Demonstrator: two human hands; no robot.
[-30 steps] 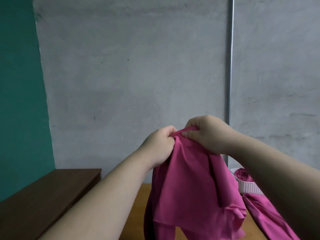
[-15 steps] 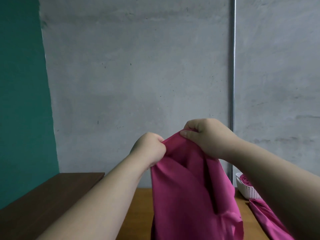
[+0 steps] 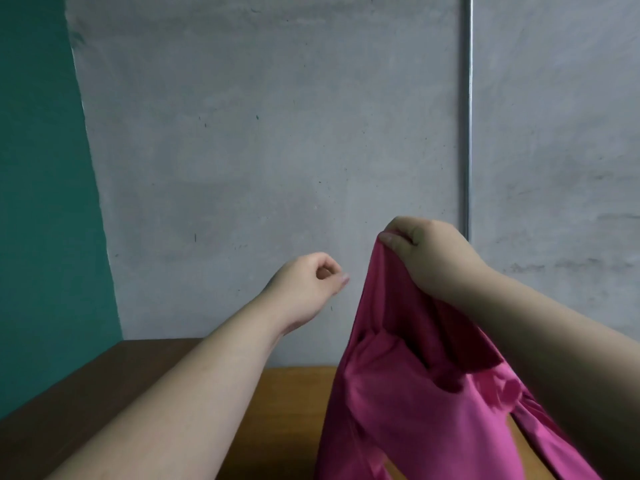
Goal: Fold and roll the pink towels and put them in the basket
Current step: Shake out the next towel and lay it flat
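Note:
A pink towel (image 3: 408, 403) hangs in the air in front of me, bunched and draped down over the table. My right hand (image 3: 426, 252) pinches its top edge and holds it up. My left hand (image 3: 311, 282) is to the left of the towel, apart from it, with its fingers curled and nothing in them. The basket is hidden behind the towel and my right arm.
A light wooden table (image 3: 291, 403) lies below the towel. A darker wooden surface (image 3: 86, 386) adjoins it on the left. A grey concrete wall with a vertical metal pipe (image 3: 467, 133) stands behind, and a teal wall (image 3: 41, 202) is at the left.
My left hand has let go of the towel's top edge and moved left, away from it. My right hand still holds the towel up. The basket has dropped out of view.

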